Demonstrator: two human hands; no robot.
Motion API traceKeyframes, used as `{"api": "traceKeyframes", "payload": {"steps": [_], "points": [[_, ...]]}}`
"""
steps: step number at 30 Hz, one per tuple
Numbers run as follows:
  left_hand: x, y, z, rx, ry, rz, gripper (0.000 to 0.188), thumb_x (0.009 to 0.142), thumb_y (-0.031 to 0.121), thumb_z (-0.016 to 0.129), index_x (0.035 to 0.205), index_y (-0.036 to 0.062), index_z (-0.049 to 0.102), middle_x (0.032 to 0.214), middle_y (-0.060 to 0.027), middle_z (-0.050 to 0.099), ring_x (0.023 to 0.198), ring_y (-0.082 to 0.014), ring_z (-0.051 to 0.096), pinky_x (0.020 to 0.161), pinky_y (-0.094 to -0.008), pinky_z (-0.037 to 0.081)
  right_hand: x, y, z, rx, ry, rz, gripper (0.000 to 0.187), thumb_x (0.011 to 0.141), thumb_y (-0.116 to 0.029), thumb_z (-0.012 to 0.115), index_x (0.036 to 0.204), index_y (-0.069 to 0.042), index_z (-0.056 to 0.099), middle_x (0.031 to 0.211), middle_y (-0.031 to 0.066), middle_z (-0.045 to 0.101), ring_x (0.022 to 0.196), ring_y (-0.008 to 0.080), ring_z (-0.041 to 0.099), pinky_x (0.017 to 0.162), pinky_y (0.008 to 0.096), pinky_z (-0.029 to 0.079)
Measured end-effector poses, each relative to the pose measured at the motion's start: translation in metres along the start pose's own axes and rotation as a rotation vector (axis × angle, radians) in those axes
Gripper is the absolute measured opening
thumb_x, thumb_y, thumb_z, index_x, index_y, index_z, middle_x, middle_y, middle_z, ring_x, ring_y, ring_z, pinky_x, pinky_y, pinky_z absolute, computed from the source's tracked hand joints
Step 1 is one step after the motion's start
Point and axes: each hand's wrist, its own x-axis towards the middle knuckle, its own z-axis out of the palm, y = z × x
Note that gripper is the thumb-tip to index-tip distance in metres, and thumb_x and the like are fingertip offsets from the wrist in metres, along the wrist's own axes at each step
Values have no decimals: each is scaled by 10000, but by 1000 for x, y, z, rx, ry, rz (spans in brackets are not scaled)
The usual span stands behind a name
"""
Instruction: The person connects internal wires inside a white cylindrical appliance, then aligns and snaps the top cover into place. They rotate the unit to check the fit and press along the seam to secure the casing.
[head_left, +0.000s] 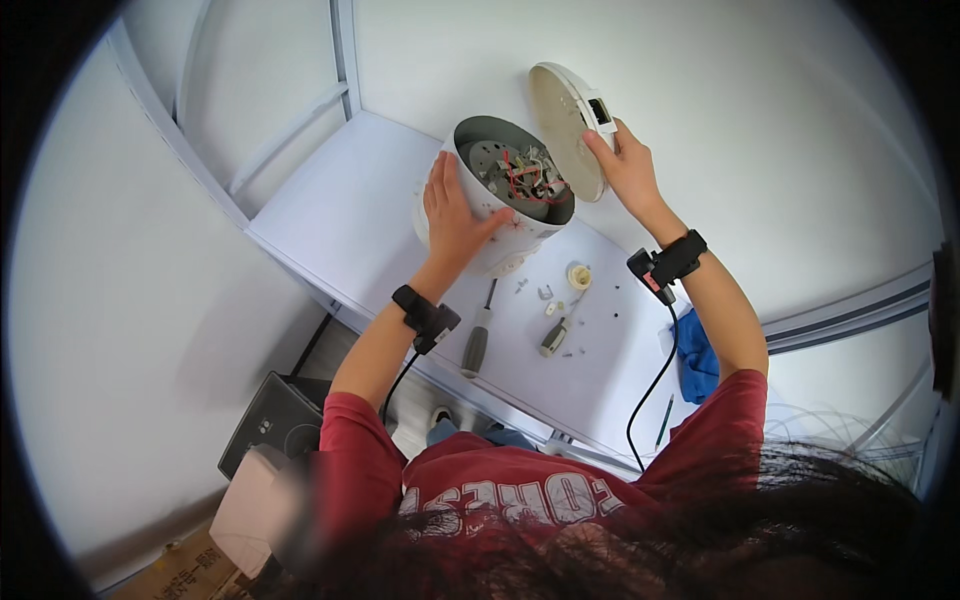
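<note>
A round white appliance body (pixel 515 237) with a flower pattern, which looks like a rice cooker, is tilted on the table with its open underside facing up. Red and pale wires (pixel 528 180) and metal parts show inside its grey cavity. My left hand (pixel 458 215) grips the body's near left side, thumb near the rim and fingers along the wall. Up beside the opening, my right hand (pixel 630 172) holds a round cream bottom cover (pixel 560 125) by its edge. A black power socket (pixel 599 111) is set in the cover, which stands apart from most of the body.
On the white table (pixel 340 215) lie a long grey-handled screwdriver (pixel 477 348), a shorter screwdriver (pixel 554 338), a cream ring-shaped piece (pixel 579 276) and several screws and small parts. Blue cloth (pixel 697 355) and a dark pencil (pixel 664 420) lie at right. Cables run from both wrist straps.
</note>
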Motion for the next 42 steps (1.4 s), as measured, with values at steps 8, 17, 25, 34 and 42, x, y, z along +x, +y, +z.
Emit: {"api": "traceKeyframes", "payload": {"steps": [8,17,25,34,42], "points": [[0,12,-1,74,-2,-26,1004,643,424,824,1453,117,315,1462,-243,262,1327,-431,272,1084,-520,236,9,-9,-5,-157,-1,-81,553,868,-506,604,1129,-19,586,710,169,660,643,311,659,593,374,505],[-4,23,-3,109,27,-15,986,625,404,839,1408,78,336,1440,-248,286,1304,-440,314,1060,-534,271,-10,-26,19,-285,-109,-169,633,826,-545,624,1175,-20,581,785,186,680,727,354,674,643,405,536],[-11,24,4,121,79,-7,1064,639,400,834,1434,10,243,1443,-254,271,1309,-439,291,1066,-526,246,-30,-38,56,-453,-163,-364,709,759,-532,687,1245,-32,557,1146,165,636,975,324,636,806,384,526],[-15,23,9,251,64,-25,1153,651,426,824,1450,-52,145,1441,-281,241,1298,-446,288,1057,-534,239,-31,-3,81,-144,-101,-321,695,775,-522,673,1292,-80,530,1249,244,544,1152,430,509,991,490,395],[-9,18,16,159,70,-27,1182,640,518,802,1422,-93,160,1480,-312,175,1401,-446,138,1112,-580,118,-26,-4,82,-164,-153,-330,694,795,-539,645,1341,-136,499,1354,276,471,1235,520,424,1042,531,331]]}}
